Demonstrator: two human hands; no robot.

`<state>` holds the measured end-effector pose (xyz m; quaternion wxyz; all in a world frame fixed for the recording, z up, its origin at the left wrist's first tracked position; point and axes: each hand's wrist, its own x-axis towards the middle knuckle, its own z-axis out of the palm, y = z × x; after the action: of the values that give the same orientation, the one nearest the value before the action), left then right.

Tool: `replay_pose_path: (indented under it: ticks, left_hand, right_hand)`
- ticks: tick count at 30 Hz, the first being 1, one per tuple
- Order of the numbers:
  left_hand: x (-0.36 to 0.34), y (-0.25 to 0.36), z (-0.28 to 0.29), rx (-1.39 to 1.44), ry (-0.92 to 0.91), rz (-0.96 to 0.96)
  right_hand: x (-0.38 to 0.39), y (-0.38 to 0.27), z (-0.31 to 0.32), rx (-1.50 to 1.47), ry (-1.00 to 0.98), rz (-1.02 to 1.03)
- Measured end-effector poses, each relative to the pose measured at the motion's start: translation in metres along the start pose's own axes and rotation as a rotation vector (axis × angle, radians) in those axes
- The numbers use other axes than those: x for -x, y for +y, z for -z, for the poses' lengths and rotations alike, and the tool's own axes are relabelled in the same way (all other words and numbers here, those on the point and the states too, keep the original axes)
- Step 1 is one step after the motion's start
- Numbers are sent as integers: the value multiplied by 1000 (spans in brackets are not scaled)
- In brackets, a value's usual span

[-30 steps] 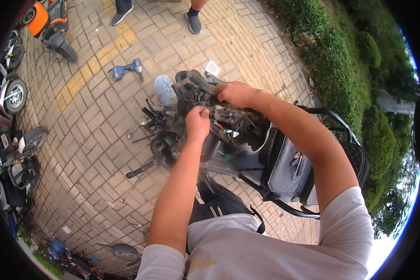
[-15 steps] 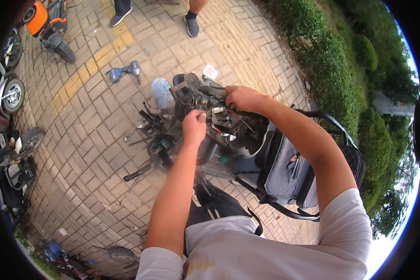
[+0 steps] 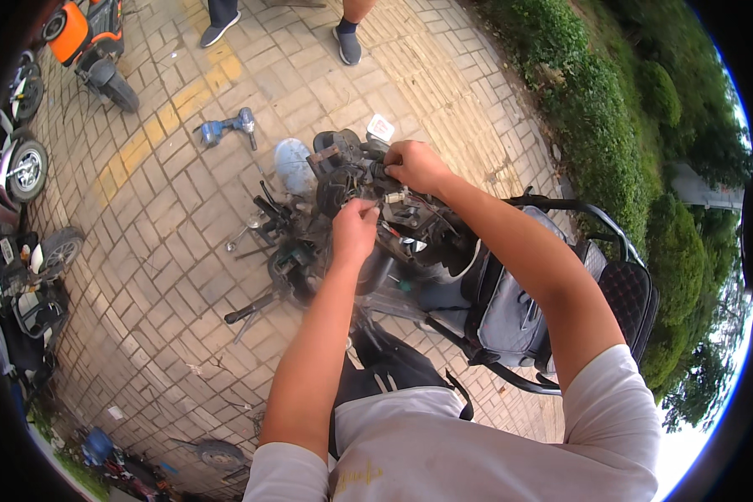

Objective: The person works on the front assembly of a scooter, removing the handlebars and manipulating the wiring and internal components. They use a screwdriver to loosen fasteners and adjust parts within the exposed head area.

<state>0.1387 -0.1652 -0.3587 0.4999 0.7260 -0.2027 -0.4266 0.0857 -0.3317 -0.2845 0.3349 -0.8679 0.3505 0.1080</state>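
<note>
My left hand [image 3: 356, 226] pinches at wiring in the middle of a stripped scooter front [image 3: 335, 188]; what exactly its fingertips hold is too small to make out. My right hand [image 3: 417, 167] is higher and to the right, its fingers closed on a dark part [image 3: 377, 164] at the top of the assembly. A white connector [image 3: 395, 198] sits among the cables between my hands. The handlebar [image 3: 251, 312] sticks out low on the left, and a grey padded seat [image 3: 502, 314] with black rails is to the right.
A blue drill [image 3: 215, 131] lies on the brick pavement [image 3: 159, 268] near a pale blue panel [image 3: 294, 167] and a small white item [image 3: 381, 127]. Another person's feet [image 3: 348, 46] are at the top, an orange scooter [image 3: 84, 42] and parked scooters [image 3: 27, 171] at left, a hedge [image 3: 594, 125] at right.
My right hand has shifted slightly left and up along the dark part. My left hand has moved a little, staying among the wiring, its fingers still pinched.
</note>
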Motion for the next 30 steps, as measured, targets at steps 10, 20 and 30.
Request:
replay_pose_path:
  ticks: [10,20,30]
  left_hand:
    - [6,13,3,4,-22,52]
    - [4,4,-2,-6,46,10]
    - [9,12,-1,-3,43,15]
  right_hand:
    - [-6,12,-11,31,120,28]
    - [7,5,4,442,-258,203]
    - [16,-7,-16,480,-222,276]
